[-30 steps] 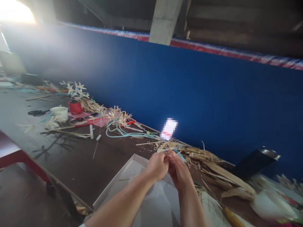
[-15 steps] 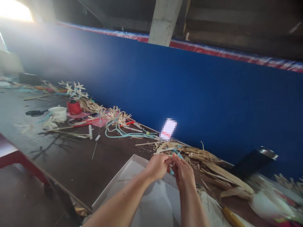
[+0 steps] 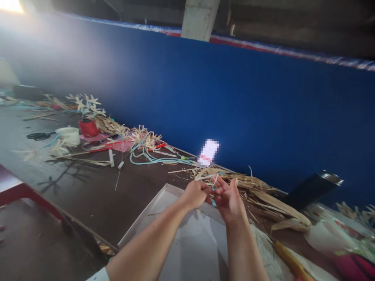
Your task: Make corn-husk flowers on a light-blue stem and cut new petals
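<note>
My left hand (image 3: 195, 195) is closed in a pinch over the far edge of a shallow white box lid or tray (image 3: 193, 246). A small pale strip with light-blue bits (image 3: 214, 188) sticks out at its fingertips; the fingers partly hide it. Just right of it, my right hand (image 3: 233, 201) is turned palm up with its fingers apart, close behind the strip. Whether those fingers touch the strip I cannot tell. Beyond both hands lie dry corn husks (image 3: 252, 183) and thin shreds.
Light-blue cords (image 3: 152, 159) and husk flowers (image 3: 143, 136) lie left along a blue partition (image 3: 263, 109). Farther left are a red thread spool (image 3: 88, 128), a white cup (image 3: 68, 136) and scissors (image 3: 39, 136). A dark flask (image 3: 313, 191) and a yellow-handled tool (image 3: 290, 259) are right.
My right hand has opened and turned palm up, away from the pinch beside my left hand. The small strip shows more now. The view has tilted slightly down.
</note>
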Demonstrator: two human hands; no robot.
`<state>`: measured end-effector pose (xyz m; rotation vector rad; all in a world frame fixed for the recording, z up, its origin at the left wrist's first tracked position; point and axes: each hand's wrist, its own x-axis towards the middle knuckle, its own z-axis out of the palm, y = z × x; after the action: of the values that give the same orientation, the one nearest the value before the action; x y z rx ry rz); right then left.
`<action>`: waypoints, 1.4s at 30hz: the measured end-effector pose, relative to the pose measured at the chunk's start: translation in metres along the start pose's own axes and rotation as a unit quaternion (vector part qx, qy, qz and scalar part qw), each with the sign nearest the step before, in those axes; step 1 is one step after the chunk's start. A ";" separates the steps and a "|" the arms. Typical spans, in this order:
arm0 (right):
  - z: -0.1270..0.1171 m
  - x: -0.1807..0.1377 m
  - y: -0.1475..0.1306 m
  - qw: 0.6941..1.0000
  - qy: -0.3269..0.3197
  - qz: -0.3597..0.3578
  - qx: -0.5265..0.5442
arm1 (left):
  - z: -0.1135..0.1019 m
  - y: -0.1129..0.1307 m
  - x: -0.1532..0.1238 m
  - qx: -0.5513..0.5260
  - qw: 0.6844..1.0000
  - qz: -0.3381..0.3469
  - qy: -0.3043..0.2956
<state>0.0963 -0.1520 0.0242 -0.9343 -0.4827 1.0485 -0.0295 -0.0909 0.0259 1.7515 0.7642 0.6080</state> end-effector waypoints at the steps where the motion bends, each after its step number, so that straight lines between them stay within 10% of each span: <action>1: 0.001 -0.001 0.000 1.000 -0.015 0.008 -0.006 | -0.001 0.001 0.000 -0.011 1.000 -0.003 -0.005; 18: -0.007 -0.002 -0.002 0.996 -0.015 0.003 -0.090 | -0.004 0.002 -0.004 0.024 0.993 0.059 -0.104; 42: -0.010 0.001 -0.010 0.992 0.083 -0.085 0.041 | -0.004 -0.017 0.010 -0.031 0.999 0.025 0.034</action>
<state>0.1097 -0.1575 0.0273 -0.8830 -0.3701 0.8227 -0.0292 -0.0773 0.0108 1.7040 0.7424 0.7213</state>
